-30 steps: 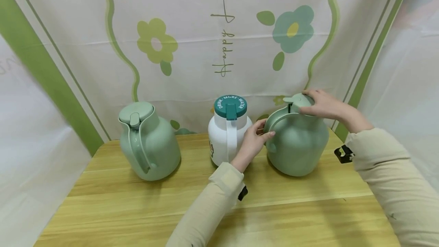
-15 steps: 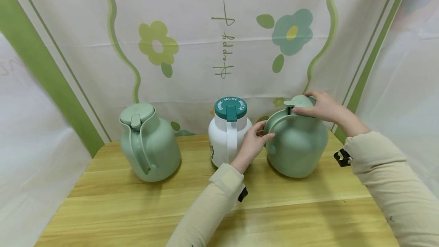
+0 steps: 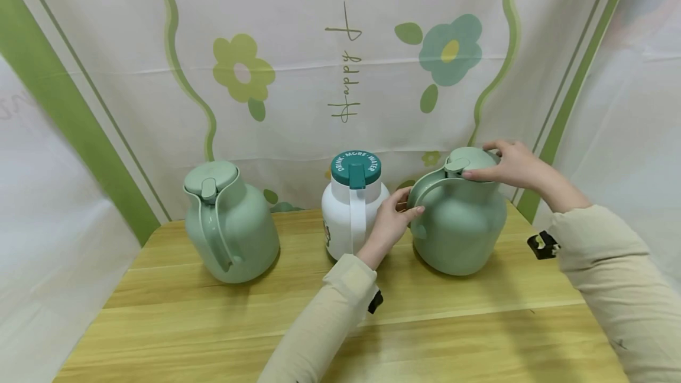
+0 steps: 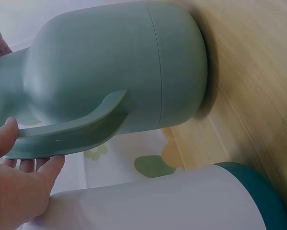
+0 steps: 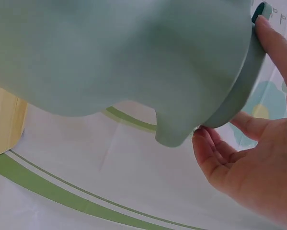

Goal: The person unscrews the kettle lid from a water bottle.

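Spanning the green lid (image 3: pixel 474 157), right hand (image 3: pixel 517 164).

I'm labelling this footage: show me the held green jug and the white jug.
Held green jug (image 3: pixel 460 223): head view, on its rounded body.
White jug (image 3: pixel 357 211): head view, on its handle.

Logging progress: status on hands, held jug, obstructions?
Left hand grips handle of rightmost green jug; right hand grips lid. Jug upright on table. White jug near left hand.

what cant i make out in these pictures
Head view: lower right side of the white jug, behind the left hand.
Head view: inside of the right green jug, under its lid.
Right wrist view: part of that green jug, cut off by the top and left edges.
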Available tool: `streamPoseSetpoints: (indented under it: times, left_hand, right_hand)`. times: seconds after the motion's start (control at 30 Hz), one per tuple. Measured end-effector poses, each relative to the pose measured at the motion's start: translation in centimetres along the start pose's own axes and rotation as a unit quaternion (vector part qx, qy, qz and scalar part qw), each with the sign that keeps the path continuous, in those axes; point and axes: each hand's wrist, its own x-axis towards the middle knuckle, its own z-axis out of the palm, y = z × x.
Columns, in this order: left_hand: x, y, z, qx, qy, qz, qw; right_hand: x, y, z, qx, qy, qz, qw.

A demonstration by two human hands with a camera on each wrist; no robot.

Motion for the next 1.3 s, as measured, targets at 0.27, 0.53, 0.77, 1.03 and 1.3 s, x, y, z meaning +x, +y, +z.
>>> streamPoseSetpoints:
  times: [0.27,0.53,0.77,1.03,1.3]
  left_hand:
    - [-0.1,0.0,0.0,0.000,0.000,-0.003,1.0000]
    - [-0.1,0.0,-0.1,0.000,0.001,-0.003,1.0000]
    - [-0.1,-0.1,0.0,0.002,0.000,0.007,1.0000]
    - [-0.1,-0.1,0.0,0.003,0.001,0.007,1.0000]
    - [0.1,-0.2,0.0,0.006,0.002,0.007,1.0000]
  right_hand:
    - [-0.3,0.8,-0.6,0.005,-0.021,-0.042,0.999]
    - [-0.1,0.1,-0.6,0.002,-0.060,-0.009,0.998]
    - [0.7,-1.2,0.5,0.002,-0.034,0.001,0.999]
    - [1.1,-2.1,1.1,-0.002,-0.014,0.036,0.999]
    - [0.9,-2.1,0.8,-0.005,-0.020,0.071,0.997]
